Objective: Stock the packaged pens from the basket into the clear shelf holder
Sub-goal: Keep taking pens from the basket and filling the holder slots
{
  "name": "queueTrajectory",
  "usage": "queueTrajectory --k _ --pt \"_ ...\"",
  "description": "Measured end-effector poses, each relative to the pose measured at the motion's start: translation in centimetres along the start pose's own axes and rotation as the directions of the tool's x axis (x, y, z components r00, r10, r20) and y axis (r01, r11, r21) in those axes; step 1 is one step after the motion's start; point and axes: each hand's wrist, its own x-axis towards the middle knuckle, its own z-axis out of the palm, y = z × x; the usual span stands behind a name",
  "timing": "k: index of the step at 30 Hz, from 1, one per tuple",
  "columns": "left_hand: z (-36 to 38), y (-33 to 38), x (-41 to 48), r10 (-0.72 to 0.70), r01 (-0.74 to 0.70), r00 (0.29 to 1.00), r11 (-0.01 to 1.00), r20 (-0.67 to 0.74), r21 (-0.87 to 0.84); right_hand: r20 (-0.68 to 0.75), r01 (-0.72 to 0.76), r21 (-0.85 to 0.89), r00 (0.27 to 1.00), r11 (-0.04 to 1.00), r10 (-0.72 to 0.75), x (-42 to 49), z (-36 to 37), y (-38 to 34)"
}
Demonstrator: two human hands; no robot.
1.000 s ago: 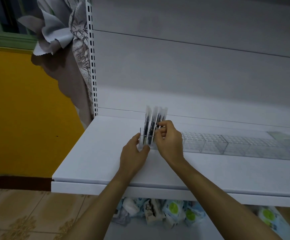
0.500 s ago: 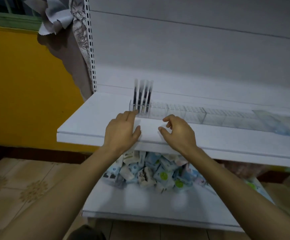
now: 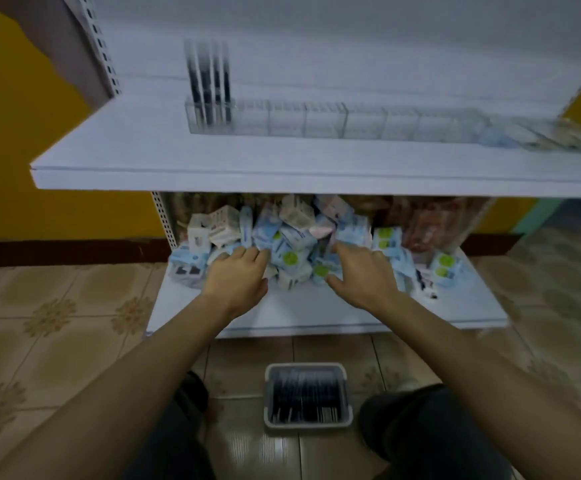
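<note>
Open air lay under and behind the left hand (image 3: 239, 275) and right hand (image 3: 362, 275). Basket (image 3: 304, 367) on the floor below them was open-topped, flanked by knees (image 3: 407, 414). Heaped packets (image 3: 292, 237) blocked the lower shelf (image 3: 317, 313) just ahead. The upper shelf (image 3: 143, 147) overhung above. Holder (image 3: 351, 124) slots right of the pens (image 3: 209, 84) were free.

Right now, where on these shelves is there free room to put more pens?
The holder looks empty to the right of the pens at its left end. The top shelf is bare in front of the holder. The lower shelf is bare only along its front; behind, packets crowd it.
</note>
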Motion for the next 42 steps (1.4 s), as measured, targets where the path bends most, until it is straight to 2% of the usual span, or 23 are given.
queueTrajectory --k 5,7,10,13,18,22,24,28,31,36,39,42 --pt "7.9 4.0 -2.6 -0.007 0.021 0.972 0.998 0.237 -0.058 0.252 -0.106 0.035 0.963 0.994 0.093 -5.4 8.1 2.0" --pt "11.2 5.6 -4.2 0.006 0.014 0.944 0.998 0.331 -0.058 0.361 -0.143 0.034 0.925 0.989 0.121 -7.6 11.6 2.4" --pt "16.1 7.7 -6.7 0.004 0.041 0.863 0.996 0.505 -0.077 0.515 -0.19 0.009 0.843 0.982 0.158 -10.4 16.7 3.3" --pt "20.1 9.3 -8.7 0.017 0.03 0.807 0.997 0.59 -0.069 0.613 -0.21 -0.016 0.77 0.978 0.175 -12.5 21.1 4.5" --pt "25.7 11.7 -9.8 0.039 0.086 0.734 0.985 0.678 -0.149 0.692 -0.203 -0.016 0.705 0.979 0.157 -14.5 26.8 6.6" --pt "30.2 13.5 -10.0 0.057 0.169 0.687 0.957 0.724 -0.236 0.768 -0.27 -0.011 0.614 0.963 0.181 -15.4 31.1 7.1" --pt "32.6 14.3 -9.9 0.041 0.279 0.665 0.912 0.746 -0.299 0.787 -0.271 -0.007 0.592 0.963 0.172 -15.5 33.1 7.1" --pt "37.9 15.6 -9.3 -0.083 0.601 0.598 0.704 0.797 -0.378 0.805 -0.268 0.022 0.576 0.963 0.142 -14.9 37.3 6.4" --pt "42.3 16.1 -9.0 -0.141 0.691 0.543 0.636 0.828 -0.344 0.807 -0.292 0.004 0.565 0.956 0.169 -14.1 41.2 5.9" --pt "46.1 17.0 -9.2 -0.197 0.667 0.488 0.712 0.85 -0.218 0.821 -0.256 -0.077 0.531 0.964 0.207 -13.5 44.8 5.6" --pt "47.2 17.6 -9.4 -0.296 0.738 0.471 0.648 0.831 -0.187 0.832 -0.313 -0.065 0.508 0.947 0.225 -13.5 46.0 5.6" --pt "47.6 18.0 -9.4 -0.357 0.812 0.423 0.558 0.833 -0.173 0.84 -0.366 -0.021 0.499 0.93 0.215 -13.0 46.6 5.2"
